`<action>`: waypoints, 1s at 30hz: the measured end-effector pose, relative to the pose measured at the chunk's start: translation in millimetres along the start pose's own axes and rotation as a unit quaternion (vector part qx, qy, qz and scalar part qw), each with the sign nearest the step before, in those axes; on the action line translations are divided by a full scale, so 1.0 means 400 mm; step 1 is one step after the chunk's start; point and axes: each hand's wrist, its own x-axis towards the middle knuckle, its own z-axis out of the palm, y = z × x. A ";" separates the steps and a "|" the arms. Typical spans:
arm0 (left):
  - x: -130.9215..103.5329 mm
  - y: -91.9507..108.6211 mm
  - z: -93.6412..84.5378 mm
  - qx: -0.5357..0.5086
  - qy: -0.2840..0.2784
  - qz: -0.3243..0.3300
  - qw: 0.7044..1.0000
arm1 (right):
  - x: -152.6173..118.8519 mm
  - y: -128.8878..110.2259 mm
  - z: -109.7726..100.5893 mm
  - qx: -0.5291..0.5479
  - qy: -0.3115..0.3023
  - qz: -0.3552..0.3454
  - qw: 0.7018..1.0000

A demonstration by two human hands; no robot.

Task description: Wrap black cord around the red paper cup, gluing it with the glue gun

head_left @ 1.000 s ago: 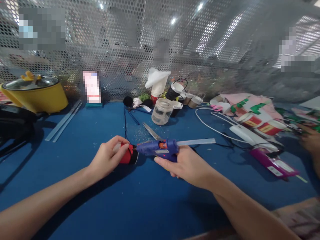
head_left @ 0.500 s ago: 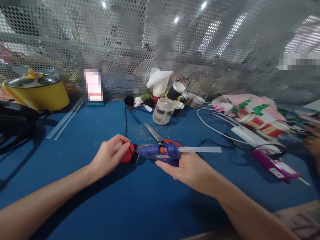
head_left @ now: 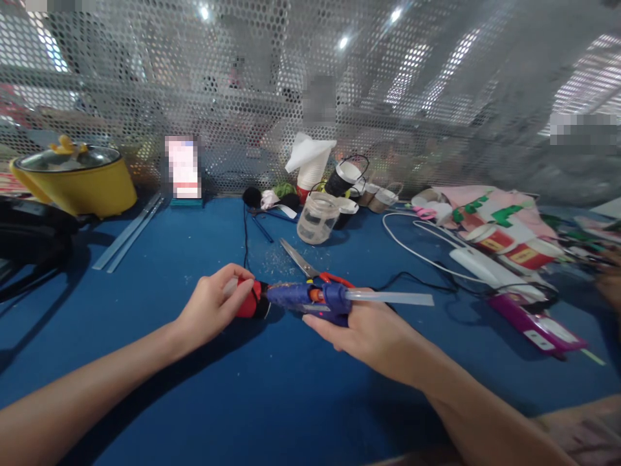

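My left hand [head_left: 216, 299] is closed around a small red paper cup [head_left: 246, 304] lying on its side, with black yarn wound round its rim end. From the cup a strand of black yarn [head_left: 246, 243] runs back to a dark ball of yarn [head_left: 251, 196]. My right hand [head_left: 371, 330] grips a blue hot glue gun [head_left: 295, 296], its nozzle at the black-wrapped part of the cup; whether it touches I cannot tell. A clear glue stick [head_left: 388, 296] sticks out of its rear. Just behind the gun lie open scissors [head_left: 303, 262] with red handles.
A clear plastic jar [head_left: 317, 220], stacked paper cups [head_left: 313, 171] and yarn-wrapped cups [head_left: 343, 176] stand at the back. Left are a yellow pot [head_left: 77, 184], a phone [head_left: 183, 165] and glue sticks [head_left: 129, 236]. Right are a power strip [head_left: 495, 268], cables and a purple device [head_left: 536, 323].
Both hands, the cup and the glue gun hold nearly the same pose. The whole view has shifted very slightly, and the glue stick's rear end sits a touch lower.
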 end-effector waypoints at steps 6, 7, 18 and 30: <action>0.000 0.002 0.000 0.004 -0.001 0.010 1.000 | 0.003 -0.002 -0.004 0.015 -0.012 0.013 1.000; -0.001 0.003 0.000 0.004 -0.004 0.015 1.000 | 0.004 -0.002 -0.005 0.021 -0.013 0.018 1.000; -0.011 -0.001 0.000 0.016 -0.012 0.073 0.997 | 0.014 0.001 -0.013 0.125 -0.028 0.058 0.990; -0.017 -0.006 0.002 0.014 -0.015 0.086 0.996 | 0.009 0.004 -0.018 0.147 -0.052 0.065 0.986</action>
